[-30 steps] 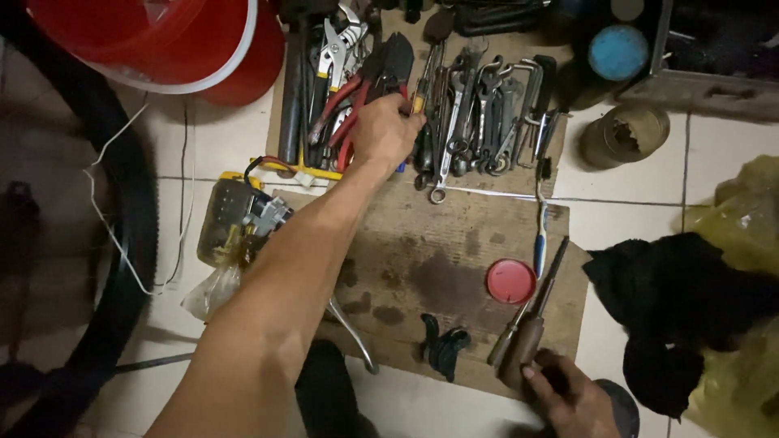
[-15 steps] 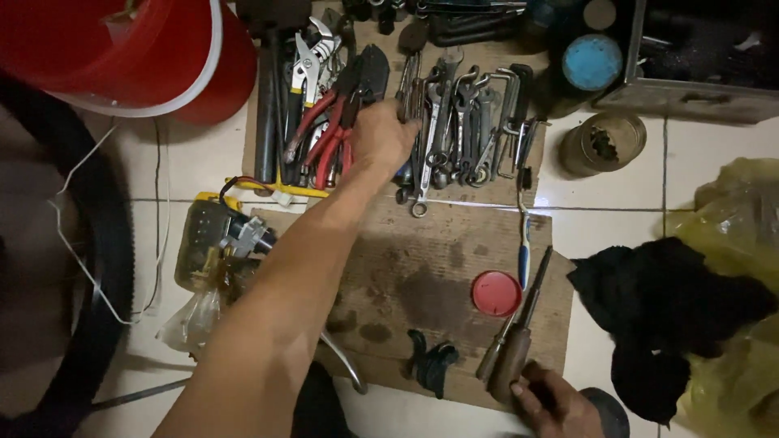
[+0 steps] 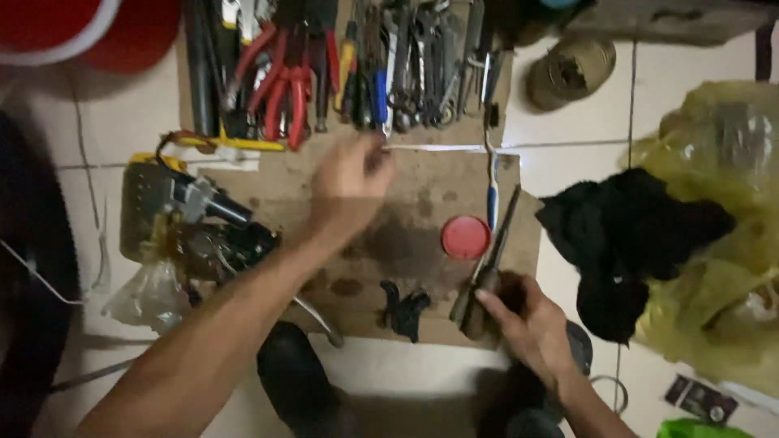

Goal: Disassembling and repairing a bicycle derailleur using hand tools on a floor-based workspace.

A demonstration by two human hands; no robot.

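White floor tiles (image 3: pixel 568 154) carry a stained sheet of brown cardboard (image 3: pixel 406 235) that serves as a work mat, seen from above by a camera on the worker's head. Along the mat's far edge lies a row of hand tools: red-handled pliers (image 3: pixel 288 81), a blue-handled tool (image 3: pixel 380 93) and a cluster of steel wrenches (image 3: pixel 434 65). Over the middle of the mat, the left hand (image 3: pixel 349 191) reaches toward that row, its fingers loosely curled; motion blur hides whether they pinch anything, though the fingertips sit close to a thin white strip (image 3: pixel 438 148) that runs across the cardboard. At the near right corner of the mat, the right hand (image 3: pixel 527 320) is closed around the handle end of a long, dark, tapering tool (image 3: pixel 491 259), which lies slanted on the cardboard with its tip pointing away from the worker. Just beside that tool sits a round red lid (image 3: pixel 466 238), and a toothbrush with a blue-and-white handle (image 3: pixel 492 182) lies just beyond it. A small black part (image 3: pixel 404 308) rests near the mat's front edge, between the two forearms. To the left, a jumble of dark metal parts (image 3: pixel 203 223) spreads over a clear plastic bag (image 3: pixel 150 296). A red bucket (image 3: pixel 89 28) stands at the top left, a spool of twine (image 3: pixel 570 71) at the top right, and a black cloth (image 3: pixel 633 235) lies against a yellow plastic bag (image 3: pixel 722 235) on the right.
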